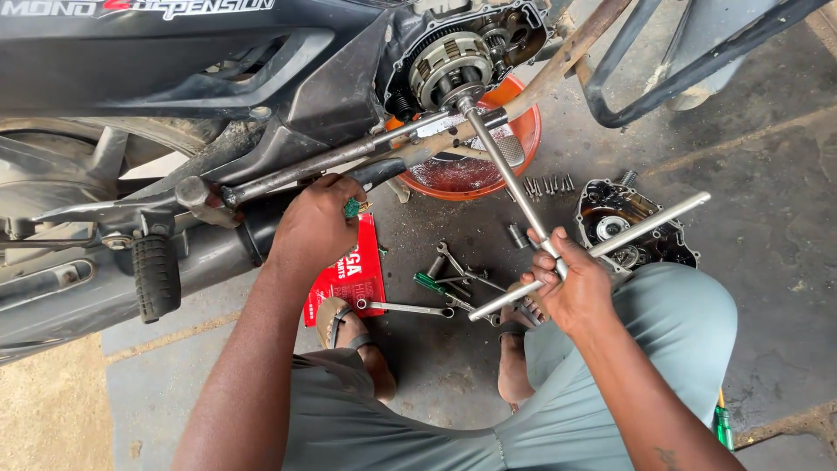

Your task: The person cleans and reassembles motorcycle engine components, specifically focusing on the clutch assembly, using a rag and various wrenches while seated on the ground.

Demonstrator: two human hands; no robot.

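My right hand (571, 283) is clenched around the hub of a long steel T-handle socket wrench (514, 187), right where its crossbar meets the shaft. My left hand (316, 225) grips a long grey steel bar (305, 170) that runs along the motorcycle's underside, with something small and green caught between the fingers; what it is I cannot tell.

The wrench looks stiff and fairly heavy, bare metal, likely greasy here, so I judge the crossbar junction the surest hold, both ends free for leverage. Its long axis runs from my right hand up and left to the round ribbed clutch assembly (452, 65) in the open engine case, socket end seated at the centre. The crossbar lies across that, slanting from lower left to upper right.

Below the engine sits an orange plastic basin (514, 148). On the concrete floor (767, 262) lie loose spanners (410, 307), a row of bolts (545, 185), the removed dark engine cover (632, 228) and a red flat packet (353, 279).
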